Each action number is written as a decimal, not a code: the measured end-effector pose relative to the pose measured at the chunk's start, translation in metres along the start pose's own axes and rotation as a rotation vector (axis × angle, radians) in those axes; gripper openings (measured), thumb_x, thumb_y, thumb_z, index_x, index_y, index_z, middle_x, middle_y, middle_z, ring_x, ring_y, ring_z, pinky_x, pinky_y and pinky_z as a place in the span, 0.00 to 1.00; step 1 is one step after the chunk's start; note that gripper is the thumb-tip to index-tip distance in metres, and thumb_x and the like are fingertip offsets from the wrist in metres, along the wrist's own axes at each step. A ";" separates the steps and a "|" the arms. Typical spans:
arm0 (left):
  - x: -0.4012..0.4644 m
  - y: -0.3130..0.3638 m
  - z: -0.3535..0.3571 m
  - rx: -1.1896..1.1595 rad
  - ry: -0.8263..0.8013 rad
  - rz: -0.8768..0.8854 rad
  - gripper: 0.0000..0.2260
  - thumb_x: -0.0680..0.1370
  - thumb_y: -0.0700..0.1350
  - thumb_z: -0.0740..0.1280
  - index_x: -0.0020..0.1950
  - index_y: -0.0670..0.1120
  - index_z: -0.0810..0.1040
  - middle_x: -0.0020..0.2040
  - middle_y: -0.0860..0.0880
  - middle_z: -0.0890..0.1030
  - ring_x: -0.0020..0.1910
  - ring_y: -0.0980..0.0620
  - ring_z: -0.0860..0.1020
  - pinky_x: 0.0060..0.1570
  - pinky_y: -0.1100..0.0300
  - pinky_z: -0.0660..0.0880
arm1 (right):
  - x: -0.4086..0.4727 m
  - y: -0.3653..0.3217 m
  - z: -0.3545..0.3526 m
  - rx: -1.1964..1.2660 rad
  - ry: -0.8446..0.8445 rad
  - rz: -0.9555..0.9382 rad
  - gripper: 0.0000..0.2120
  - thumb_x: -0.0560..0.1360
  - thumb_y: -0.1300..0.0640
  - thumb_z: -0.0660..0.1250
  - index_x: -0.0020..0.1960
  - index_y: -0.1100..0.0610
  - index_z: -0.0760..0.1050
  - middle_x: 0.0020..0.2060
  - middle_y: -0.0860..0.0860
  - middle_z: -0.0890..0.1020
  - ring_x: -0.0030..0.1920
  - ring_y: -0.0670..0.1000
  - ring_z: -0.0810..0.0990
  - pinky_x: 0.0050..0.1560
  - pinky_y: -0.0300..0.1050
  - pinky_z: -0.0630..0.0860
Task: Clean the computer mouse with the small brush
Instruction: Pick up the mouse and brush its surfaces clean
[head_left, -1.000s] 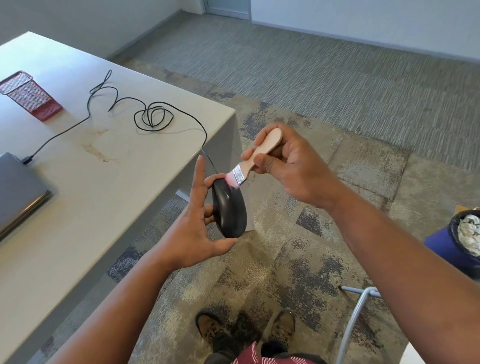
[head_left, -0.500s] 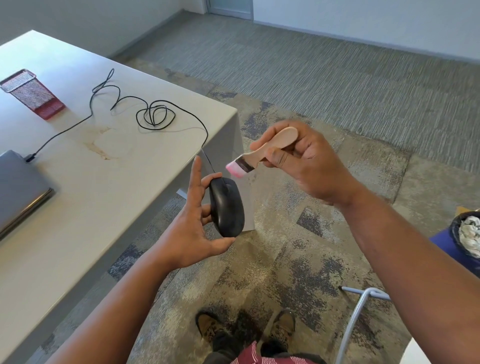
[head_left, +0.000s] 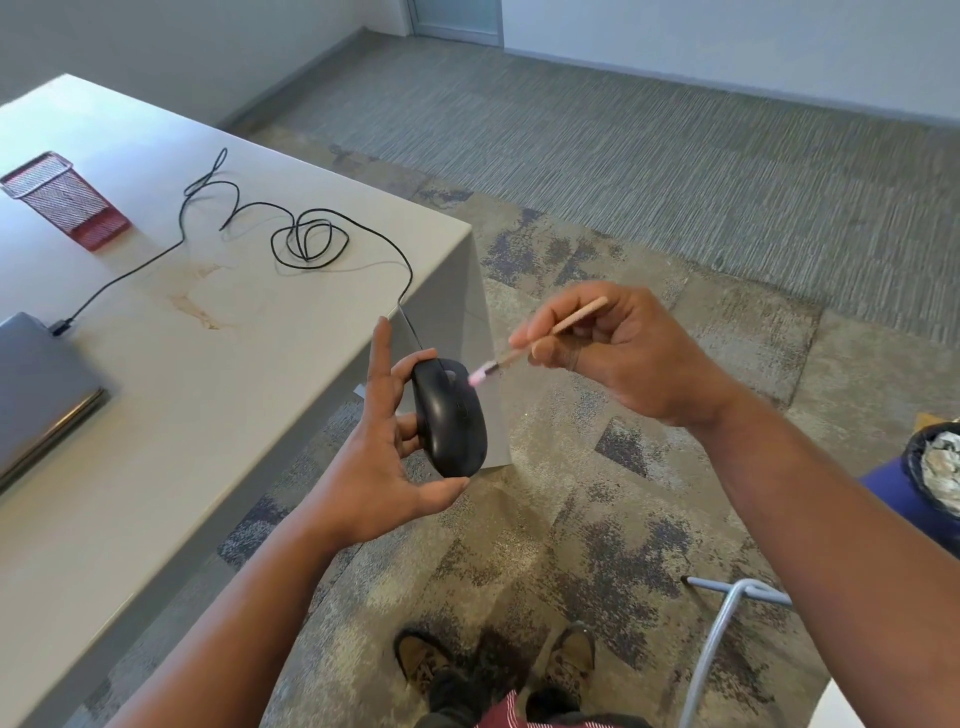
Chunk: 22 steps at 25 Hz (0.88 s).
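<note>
My left hand (head_left: 382, 457) holds a black wired computer mouse (head_left: 450, 418) in the air just past the table's corner, thumb under its rear end and fingers behind it, index finger stretched upward. My right hand (head_left: 618, 353) grips a small wooden-handled brush (head_left: 524, 349), seen edge-on, with its pink bristle tip touching or just beside the mouse's front right side. The mouse cable (head_left: 311, 244) runs back over the white table (head_left: 208, 395) in loose loops.
A closed grey laptop (head_left: 41, 384) lies at the table's left edge, with the cable plugged in beside it. A red mesh holder (head_left: 62, 202) stands at the far left. On the carpet to the right are a lined bin (head_left: 935, 467) and a metal chair frame (head_left: 727, 613).
My right hand has swung the brush from the mouse's top front up and away, then back down, turned edge-on, to its front right side. My left hand keeps the mouse nearly still.
</note>
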<state>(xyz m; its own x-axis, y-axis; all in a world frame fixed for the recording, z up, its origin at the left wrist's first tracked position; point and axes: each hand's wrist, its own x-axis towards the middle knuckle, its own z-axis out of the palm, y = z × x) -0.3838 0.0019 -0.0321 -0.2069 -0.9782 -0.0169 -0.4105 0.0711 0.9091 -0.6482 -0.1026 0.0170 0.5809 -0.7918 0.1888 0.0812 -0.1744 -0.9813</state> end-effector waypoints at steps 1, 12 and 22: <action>0.001 0.000 0.001 -0.001 -0.008 0.004 0.69 0.69 0.34 0.82 0.81 0.72 0.31 0.82 0.62 0.62 0.60 0.44 0.88 0.64 0.42 0.82 | 0.002 0.003 0.006 0.082 0.066 -0.022 0.05 0.74 0.65 0.72 0.48 0.64 0.79 0.47 0.60 0.86 0.50 0.54 0.85 0.54 0.45 0.82; 0.003 0.002 0.003 -0.002 -0.028 0.031 0.68 0.69 0.34 0.82 0.82 0.71 0.32 0.83 0.60 0.62 0.62 0.45 0.87 0.65 0.43 0.82 | 0.008 0.030 0.003 0.423 0.311 0.306 0.09 0.74 0.71 0.67 0.49 0.60 0.76 0.48 0.63 0.83 0.43 0.54 0.82 0.44 0.42 0.79; 0.004 0.004 0.005 0.050 -0.051 0.028 0.68 0.69 0.35 0.81 0.82 0.71 0.31 0.84 0.59 0.60 0.61 0.47 0.87 0.69 0.38 0.79 | 0.015 0.026 0.007 0.246 0.542 0.445 0.09 0.78 0.66 0.69 0.53 0.58 0.71 0.48 0.67 0.86 0.38 0.55 0.84 0.40 0.46 0.84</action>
<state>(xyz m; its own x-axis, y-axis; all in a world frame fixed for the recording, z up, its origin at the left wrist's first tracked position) -0.3908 -0.0011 -0.0307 -0.2631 -0.9647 -0.0140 -0.4474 0.1091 0.8876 -0.6318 -0.1153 -0.0061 0.1253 -0.9459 -0.2994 0.1474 0.3161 -0.9372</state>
